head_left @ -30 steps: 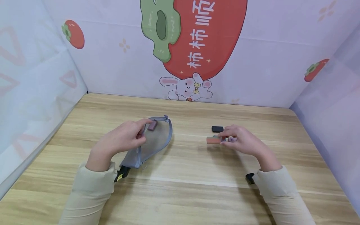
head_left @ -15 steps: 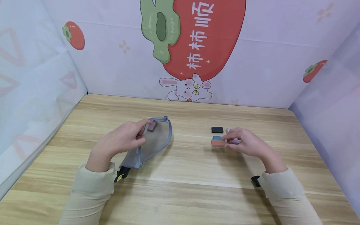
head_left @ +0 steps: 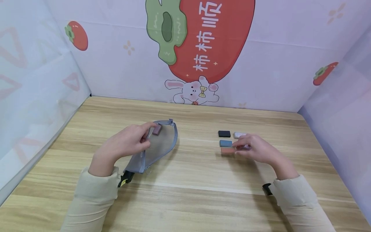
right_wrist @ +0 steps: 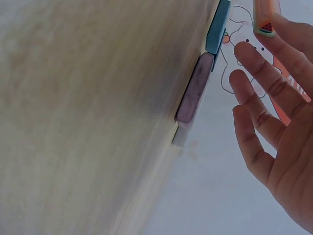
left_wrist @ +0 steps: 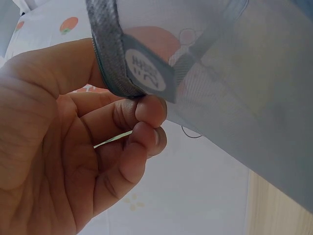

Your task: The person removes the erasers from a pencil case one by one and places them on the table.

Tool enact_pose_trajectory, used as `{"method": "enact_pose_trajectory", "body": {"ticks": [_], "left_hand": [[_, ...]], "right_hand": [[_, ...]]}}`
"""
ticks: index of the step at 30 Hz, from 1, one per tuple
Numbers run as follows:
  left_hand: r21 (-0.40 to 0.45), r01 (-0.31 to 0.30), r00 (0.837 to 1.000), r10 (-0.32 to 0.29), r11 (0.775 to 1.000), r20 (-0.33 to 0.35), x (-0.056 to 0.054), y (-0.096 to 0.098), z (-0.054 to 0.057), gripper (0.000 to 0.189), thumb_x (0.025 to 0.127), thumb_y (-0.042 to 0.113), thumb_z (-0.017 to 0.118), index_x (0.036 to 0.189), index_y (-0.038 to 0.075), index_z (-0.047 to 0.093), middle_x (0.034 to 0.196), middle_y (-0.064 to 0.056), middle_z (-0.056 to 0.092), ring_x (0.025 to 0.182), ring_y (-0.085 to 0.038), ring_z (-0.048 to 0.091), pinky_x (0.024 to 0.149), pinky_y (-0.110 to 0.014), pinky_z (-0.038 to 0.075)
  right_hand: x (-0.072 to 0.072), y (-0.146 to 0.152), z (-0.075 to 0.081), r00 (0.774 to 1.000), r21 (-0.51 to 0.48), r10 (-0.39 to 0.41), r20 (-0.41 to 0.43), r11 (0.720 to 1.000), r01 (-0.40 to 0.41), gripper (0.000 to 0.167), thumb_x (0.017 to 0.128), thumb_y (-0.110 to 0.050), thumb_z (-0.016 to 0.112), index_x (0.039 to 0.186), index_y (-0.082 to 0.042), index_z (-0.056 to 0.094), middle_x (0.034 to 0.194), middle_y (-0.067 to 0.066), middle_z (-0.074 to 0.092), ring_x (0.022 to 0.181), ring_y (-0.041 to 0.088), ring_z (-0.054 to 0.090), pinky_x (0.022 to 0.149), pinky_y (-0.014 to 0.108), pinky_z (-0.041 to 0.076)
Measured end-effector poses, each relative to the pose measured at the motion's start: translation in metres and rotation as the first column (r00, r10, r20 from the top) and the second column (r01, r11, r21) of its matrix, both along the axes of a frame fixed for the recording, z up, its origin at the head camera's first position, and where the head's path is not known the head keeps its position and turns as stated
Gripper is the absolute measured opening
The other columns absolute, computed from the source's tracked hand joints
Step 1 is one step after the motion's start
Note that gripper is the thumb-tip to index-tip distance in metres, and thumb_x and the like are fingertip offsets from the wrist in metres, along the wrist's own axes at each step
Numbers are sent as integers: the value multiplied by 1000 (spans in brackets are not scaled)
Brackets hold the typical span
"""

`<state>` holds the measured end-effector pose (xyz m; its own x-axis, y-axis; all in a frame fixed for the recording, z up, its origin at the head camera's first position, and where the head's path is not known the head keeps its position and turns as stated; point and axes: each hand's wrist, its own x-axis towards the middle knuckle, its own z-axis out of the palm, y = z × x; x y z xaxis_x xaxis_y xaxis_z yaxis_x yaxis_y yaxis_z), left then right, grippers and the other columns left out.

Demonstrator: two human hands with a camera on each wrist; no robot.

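Note:
My left hand (head_left: 123, 145) pinches the rim of a grey mesh zip pouch (head_left: 159, 149), whose mouth is spread wide. A dark purple eraser (head_left: 157, 130) shows within the pouch's outline. In the left wrist view, a grey fabric tag (left_wrist: 154, 73) hangs by the fingertips. My right hand (head_left: 256, 149) pinches an orange eraser (head_left: 227, 150) by one end, above the table. The right wrist view shows a small watermelon print on that orange eraser (right_wrist: 266, 17). Just behind it lies a blue eraser (head_left: 225, 143), and a light purple one (head_left: 247, 147) is partly hidden by the right hand.
A black eraser (head_left: 224, 133) and a whitish eraser (head_left: 239, 135) lie behind the blue one on the wooden table (head_left: 191, 193). Printed cloth walls (head_left: 130, 71) enclose the back and sides. Black straps (head_left: 267, 189) show at both cuffs.
The right hand has moved right and slightly toward the near edge with the orange eraser, uncovering the blue and whitish erasers. The left hand and pouch stay put.

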<state>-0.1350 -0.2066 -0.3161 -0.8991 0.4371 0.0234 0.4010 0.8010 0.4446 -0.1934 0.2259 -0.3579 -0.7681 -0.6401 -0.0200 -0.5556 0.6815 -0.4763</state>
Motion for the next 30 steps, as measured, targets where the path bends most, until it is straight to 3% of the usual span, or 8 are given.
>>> {"method": "enact_pose_trajectory", "body": {"ticks": [3,8,18,30], "left_hand": [[-2,3,1000,-3,1000,-1,0,1,0,47,82,1,53,129,2,56,65,5,42,56,-6,37,53,-21,34],[-3,4,1000,-4,1000,4,-1,2,-2,49,82,1,53,131,2,55,64,6,42,56,-6,36,53,-21,34],[-9,7,1000,-7,1000,1,0,3,-2,49,82,1,54,131,1,55,66,5,43,56,-6,37,53,-21,34],[-10,10,1000,-10,1000,-6,1,2,0,51,81,1,53,132,0,54,64,6,42,56,-7,37,53,-22,34]], "right_hand": [[-1,2,-3,1000,2,4,1,1000,-4,22,85,-14,76,107,-10,77,98,-3,72,88,15,58,77,32,50],[0,4,-7,1000,-1,6,8,1000,-6,21,85,-16,76,106,-12,77,104,0,73,97,18,62,86,41,50],[-7,-1,-8,999,26,38,11,999,-38,21,85,-11,75,106,-8,77,96,-2,73,85,13,60,77,33,50],[-9,-1,-9,998,81,51,43,995,-55,21,85,-10,75,105,-6,78,97,0,73,87,13,62,80,37,53]]}}
